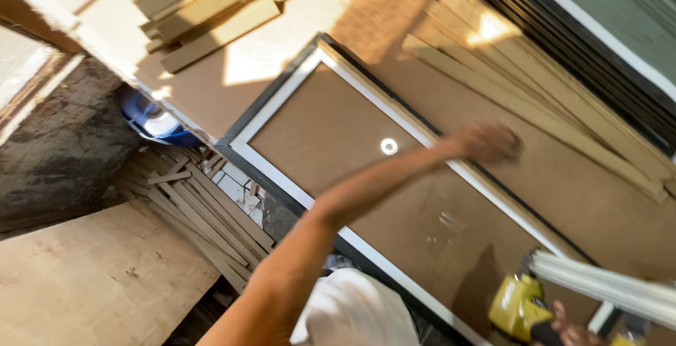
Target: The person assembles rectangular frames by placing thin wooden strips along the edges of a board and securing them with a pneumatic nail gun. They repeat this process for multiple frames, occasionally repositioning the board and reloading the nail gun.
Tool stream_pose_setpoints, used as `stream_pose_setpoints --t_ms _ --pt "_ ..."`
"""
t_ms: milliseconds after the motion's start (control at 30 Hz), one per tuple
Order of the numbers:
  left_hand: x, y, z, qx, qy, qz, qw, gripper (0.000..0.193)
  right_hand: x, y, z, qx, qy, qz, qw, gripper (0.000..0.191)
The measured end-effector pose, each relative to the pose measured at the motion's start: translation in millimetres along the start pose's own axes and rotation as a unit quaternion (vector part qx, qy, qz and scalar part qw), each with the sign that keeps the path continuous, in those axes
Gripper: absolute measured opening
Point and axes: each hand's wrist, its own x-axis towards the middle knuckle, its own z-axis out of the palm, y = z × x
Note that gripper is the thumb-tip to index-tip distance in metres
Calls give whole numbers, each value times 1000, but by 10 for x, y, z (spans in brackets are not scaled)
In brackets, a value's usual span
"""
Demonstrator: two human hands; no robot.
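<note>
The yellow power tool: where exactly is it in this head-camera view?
The yellow power tool sits at the bottom right, gripped by the right hand, beside the white-edged frame.

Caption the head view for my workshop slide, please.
Left hand rests on a white frame over a brown board; right hand grips a yellow tool.

Left arm (338, 205) bare, no sleeve, mid-frame. White shirt (352, 314) at bottom centre. Right hand (574, 328) bare, bottom right, partly cut off.
</note>
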Motion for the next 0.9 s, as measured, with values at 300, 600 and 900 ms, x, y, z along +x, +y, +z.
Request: stream_pose_setpoints --t_ms 300,600,900 --pt "-1641 -886 -726 179 200 -12 963 20 -103 119 411 12 78 16 997 21" --pt "-929 -615 328 191 100 51 975 29 -180 -76 888 -35 49 -26 998 17" --pt "-960 -667 425 218 116 59 967 18 -455 -79 726 -54 150 -42 986 19"
